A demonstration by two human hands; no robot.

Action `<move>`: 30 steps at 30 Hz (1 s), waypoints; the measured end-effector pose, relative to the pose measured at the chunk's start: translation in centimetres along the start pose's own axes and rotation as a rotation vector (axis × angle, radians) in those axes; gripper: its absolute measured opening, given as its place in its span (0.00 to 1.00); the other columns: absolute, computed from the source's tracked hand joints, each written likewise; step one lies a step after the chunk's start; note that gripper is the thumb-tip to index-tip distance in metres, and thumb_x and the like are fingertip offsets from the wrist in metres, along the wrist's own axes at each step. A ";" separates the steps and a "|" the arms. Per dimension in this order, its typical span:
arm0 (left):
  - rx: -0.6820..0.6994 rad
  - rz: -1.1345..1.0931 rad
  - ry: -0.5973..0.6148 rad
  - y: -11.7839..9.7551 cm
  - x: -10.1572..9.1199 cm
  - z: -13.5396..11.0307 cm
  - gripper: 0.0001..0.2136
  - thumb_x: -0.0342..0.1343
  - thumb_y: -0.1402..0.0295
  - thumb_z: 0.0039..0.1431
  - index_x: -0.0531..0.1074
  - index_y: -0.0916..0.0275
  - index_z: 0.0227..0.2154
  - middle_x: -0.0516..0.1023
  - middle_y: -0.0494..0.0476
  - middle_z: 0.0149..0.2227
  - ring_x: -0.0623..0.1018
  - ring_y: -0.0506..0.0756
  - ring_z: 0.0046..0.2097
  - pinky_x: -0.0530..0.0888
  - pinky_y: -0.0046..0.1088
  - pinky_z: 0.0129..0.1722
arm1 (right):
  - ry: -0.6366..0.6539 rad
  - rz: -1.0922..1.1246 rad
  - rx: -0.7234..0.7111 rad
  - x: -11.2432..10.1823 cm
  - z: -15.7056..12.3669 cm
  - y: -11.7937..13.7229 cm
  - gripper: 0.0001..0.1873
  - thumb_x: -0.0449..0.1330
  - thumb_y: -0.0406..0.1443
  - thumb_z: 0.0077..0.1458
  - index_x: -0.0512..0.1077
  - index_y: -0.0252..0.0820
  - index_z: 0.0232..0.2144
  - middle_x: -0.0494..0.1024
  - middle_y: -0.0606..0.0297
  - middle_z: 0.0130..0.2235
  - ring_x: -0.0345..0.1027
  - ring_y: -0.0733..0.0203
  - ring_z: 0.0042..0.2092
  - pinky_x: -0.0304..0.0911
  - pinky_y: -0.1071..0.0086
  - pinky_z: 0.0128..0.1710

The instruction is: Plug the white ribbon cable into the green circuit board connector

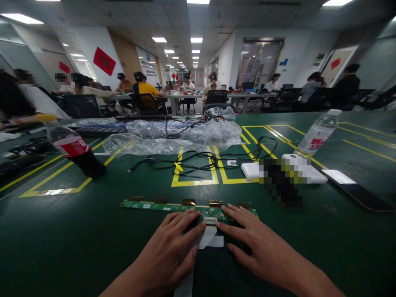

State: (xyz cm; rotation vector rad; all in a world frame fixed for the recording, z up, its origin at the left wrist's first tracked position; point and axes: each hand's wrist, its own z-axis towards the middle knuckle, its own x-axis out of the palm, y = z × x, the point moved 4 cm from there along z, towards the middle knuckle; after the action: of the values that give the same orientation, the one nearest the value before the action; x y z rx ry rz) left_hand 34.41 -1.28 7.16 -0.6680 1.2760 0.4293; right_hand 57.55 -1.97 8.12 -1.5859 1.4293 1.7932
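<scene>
A long, narrow green circuit board (161, 205) lies across the table before me, with several brown-gold flex tabs along its far edge. At its near edge sits a white connector (210, 220), from which a white flat ribbon cable (209, 235) runs back toward me. My left hand (175, 237) rests palm down with fingers spread, its index fingertip at the connector's left side. Opposite it, my right hand (252, 235) lies flat, fingers apart, one fingertip touching the connector's right end and others on the board. The cable partly disappears under my left hand.
Beyond the board lie tangled black cables (194, 159) and clear plastic wrap (173, 138). A cola bottle (78, 150) stands at left. On the right are a clear-drink bottle (318, 134), a white box-like device (250, 170) and a phone (360, 192). People sit at desks behind.
</scene>
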 end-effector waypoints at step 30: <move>-0.245 0.257 0.003 5.8 -0.2 -5.7 0.24 0.47 0.54 0.70 0.62 0.49 0.66 0.66 0.54 0.66 0.72 0.64 0.62 0.75 0.51 0.56 | -0.244 0.021 0.030 -1.1 0.0 -2.4 0.18 0.52 0.38 0.68 0.73 0.49 0.56 0.71 0.58 0.60 0.65 0.50 0.60 0.63 0.51 0.60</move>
State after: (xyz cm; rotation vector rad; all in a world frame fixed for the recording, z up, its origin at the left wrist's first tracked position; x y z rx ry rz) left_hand 26.54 -0.79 5.25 -0.7113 1.3293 0.8050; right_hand 59.77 -0.55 7.98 -1.2893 1.3556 1.8935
